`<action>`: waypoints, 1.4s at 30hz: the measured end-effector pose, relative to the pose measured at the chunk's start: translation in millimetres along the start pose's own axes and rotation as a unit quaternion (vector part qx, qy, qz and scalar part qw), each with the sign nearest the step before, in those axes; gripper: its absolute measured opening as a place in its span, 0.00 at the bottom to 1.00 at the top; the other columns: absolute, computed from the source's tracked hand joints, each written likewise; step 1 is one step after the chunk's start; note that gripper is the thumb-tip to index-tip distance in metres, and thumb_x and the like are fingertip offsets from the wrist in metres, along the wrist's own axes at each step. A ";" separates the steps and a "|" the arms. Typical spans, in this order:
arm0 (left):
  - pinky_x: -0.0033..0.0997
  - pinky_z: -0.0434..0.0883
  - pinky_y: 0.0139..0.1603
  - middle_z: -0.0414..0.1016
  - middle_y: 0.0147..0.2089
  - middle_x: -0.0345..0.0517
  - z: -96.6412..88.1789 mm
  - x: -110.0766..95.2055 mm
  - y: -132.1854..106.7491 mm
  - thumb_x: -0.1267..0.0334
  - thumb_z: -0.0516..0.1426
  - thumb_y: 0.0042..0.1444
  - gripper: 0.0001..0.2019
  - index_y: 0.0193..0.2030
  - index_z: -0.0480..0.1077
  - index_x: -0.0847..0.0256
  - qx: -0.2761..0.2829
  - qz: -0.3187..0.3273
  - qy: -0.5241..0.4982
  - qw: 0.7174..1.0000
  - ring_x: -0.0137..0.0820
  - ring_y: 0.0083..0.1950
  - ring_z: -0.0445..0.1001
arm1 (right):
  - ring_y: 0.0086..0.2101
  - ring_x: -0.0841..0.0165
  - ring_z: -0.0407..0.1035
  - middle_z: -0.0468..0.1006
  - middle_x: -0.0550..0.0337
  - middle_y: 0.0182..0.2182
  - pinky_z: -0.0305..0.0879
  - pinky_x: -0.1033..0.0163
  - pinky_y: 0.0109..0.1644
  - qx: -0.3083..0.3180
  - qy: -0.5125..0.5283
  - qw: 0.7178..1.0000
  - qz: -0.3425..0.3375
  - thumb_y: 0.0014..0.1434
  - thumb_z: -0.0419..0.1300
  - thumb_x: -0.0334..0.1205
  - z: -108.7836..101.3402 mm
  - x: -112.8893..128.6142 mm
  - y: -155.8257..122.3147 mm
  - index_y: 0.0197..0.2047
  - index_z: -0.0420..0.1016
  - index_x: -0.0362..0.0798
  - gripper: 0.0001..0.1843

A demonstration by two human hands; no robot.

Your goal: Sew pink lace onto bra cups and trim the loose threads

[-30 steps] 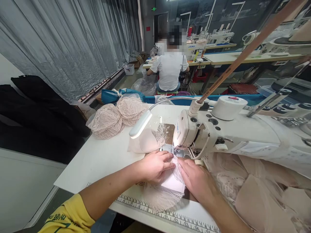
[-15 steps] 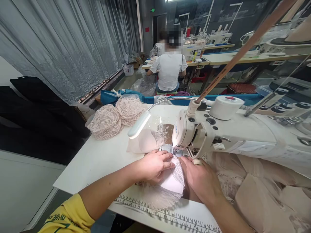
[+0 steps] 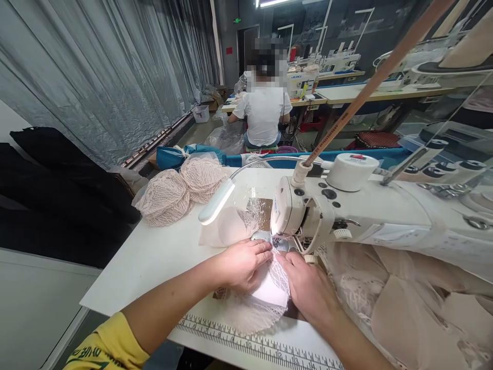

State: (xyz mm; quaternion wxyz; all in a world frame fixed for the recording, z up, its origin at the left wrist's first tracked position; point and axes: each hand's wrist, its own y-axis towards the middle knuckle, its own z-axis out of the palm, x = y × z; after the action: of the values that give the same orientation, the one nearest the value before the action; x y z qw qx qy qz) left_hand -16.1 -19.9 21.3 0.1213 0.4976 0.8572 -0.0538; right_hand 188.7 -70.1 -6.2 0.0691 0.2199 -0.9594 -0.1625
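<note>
Fingers (image 3: 263,247) of our left hand (image 3: 241,265) lie close together, laid on a pale lace piece (image 3: 279,273) just in front of the needle area of our white sewing machine (image 3: 400,205). Our right hand (image 3: 311,289) is at the right edge of that piece, thumb and forefinger near the seam; we cannot tell whether either hand pinches the fabric or only presses it down. The lace lies over a smooth white panel (image 3: 269,292), and its scalloped edge spreads toward us on the white table (image 3: 150,272), close to the printed ruler scale (image 3: 250,340).

Beyond our left hand rests a sheer, cup-shaped piece (image 3: 225,226), under the lit head of a gooseneck lamp (image 3: 217,203). Farther off, at the table's far left, we have lace-covered cups (image 3: 165,198) stacked in piles. Beige cups and mesh (image 3: 402,316) are heaped to the right of our right hand, below the machine's arm. Ahead of us, a person in a white shirt (image 3: 264,115) sits with their back to us at another table.
</note>
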 end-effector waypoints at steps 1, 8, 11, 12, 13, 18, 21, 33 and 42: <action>0.42 0.64 0.61 0.61 0.64 0.63 -0.8 1.9 1.1 0.63 0.53 0.51 0.30 0.62 0.62 0.74 0.006 0.000 0.000 1.000 0.45 0.62 0.64 | 0.22 0.70 0.61 0.77 0.56 0.31 0.52 0.62 0.26 -0.001 -0.001 1.000 0.002 0.60 0.47 0.26 -0.2 0.3 0.4 0.48 0.79 0.46 0.21; 0.43 0.59 0.65 0.60 0.66 0.58 -11.4 14.0 10.1 0.61 0.54 0.51 0.31 0.63 0.61 0.70 0.057 0.011 0.025 0.998 0.44 0.64 0.62 | 0.21 0.71 0.62 0.78 0.55 0.32 0.53 0.63 0.26 0.019 -0.010 0.999 0.023 0.60 0.48 0.26 2.3 1.1 2.3 0.50 0.78 0.45 0.21; 0.45 0.57 0.65 0.60 0.66 0.56 -14.0 16.7 13.8 0.62 0.53 0.52 0.31 0.63 0.60 0.69 0.065 0.019 0.050 0.996 0.43 0.65 0.61 | 0.22 0.70 0.64 0.79 0.55 0.33 0.53 0.63 0.25 0.013 -0.021 0.999 0.033 0.59 0.49 0.26 3.5 3.0 3.6 0.50 0.78 0.47 0.22; 0.46 0.57 0.65 0.60 0.66 0.56 -14.9 17.2 14.8 0.62 0.54 0.51 0.31 0.64 0.60 0.68 0.065 0.022 0.058 0.996 0.43 0.65 0.60 | 0.23 0.70 0.65 0.79 0.55 0.33 0.54 0.63 0.25 0.012 -0.021 0.999 0.037 0.58 0.49 0.26 3.1 3.6 4.2 0.50 0.78 0.47 0.22; 0.48 0.56 0.65 0.61 0.66 0.55 -15.8 17.6 15.7 0.62 0.54 0.51 0.31 0.64 0.60 0.68 0.064 0.026 0.066 0.995 0.44 0.65 0.60 | 0.23 0.70 0.66 0.79 0.56 0.32 0.55 0.64 0.25 0.013 -0.018 0.999 0.040 0.57 0.49 0.25 2.3 4.0 4.7 0.50 0.78 0.47 0.23; 0.49 0.54 0.65 0.66 0.62 0.54 -20.9 15.9 13.4 0.67 0.53 0.54 0.23 0.58 0.65 0.66 0.031 0.038 0.112 0.993 0.45 0.63 0.60 | 0.26 0.69 0.70 0.80 0.54 0.35 0.61 0.65 0.26 0.019 0.048 0.998 0.034 0.58 0.46 0.26 -2.6 -0.4 4.0 0.50 0.77 0.46 0.23; 0.46 0.57 0.62 0.68 0.58 0.56 -21.0 10.0 7.3 0.70 0.52 0.57 0.17 0.53 0.69 0.66 -0.016 0.039 0.122 0.992 0.45 0.63 0.61 | 0.30 0.67 0.73 0.81 0.51 0.39 0.66 0.65 0.30 0.002 0.068 0.997 0.031 0.60 0.44 0.26 -0.5 -6.1 1.3 0.49 0.77 0.45 0.24; 0.41 0.64 0.51 0.70 0.38 0.53 4.0 -6.0 0.9 0.64 0.50 0.60 0.10 0.41 0.70 0.65 -0.098 0.024 0.039 0.994 0.38 0.43 0.68 | 0.28 0.69 0.71 0.79 0.53 0.34 0.66 0.66 0.29 -0.003 0.138 0.990 0.020 0.60 0.45 0.26 -1.5 -4.0 -1.1 0.46 0.79 0.45 0.23; 0.43 0.62 0.56 0.71 0.43 0.55 -0.7 2.3 -1.9 0.64 0.50 0.60 0.13 0.47 0.69 0.66 -0.095 0.035 0.024 0.995 0.39 0.47 0.69 | 0.24 0.70 0.67 0.74 0.57 0.27 0.64 0.66 0.28 0.005 0.146 0.989 0.010 0.60 0.43 0.26 -3.2 -2.7 1.6 0.45 0.79 0.47 0.24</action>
State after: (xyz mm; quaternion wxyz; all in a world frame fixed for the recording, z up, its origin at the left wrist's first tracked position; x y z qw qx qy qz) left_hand -19.0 -18.8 21.3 0.1491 0.5146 0.8432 0.0442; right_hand 191.2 -68.4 -2.8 0.2091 0.2319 -0.9420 -0.1230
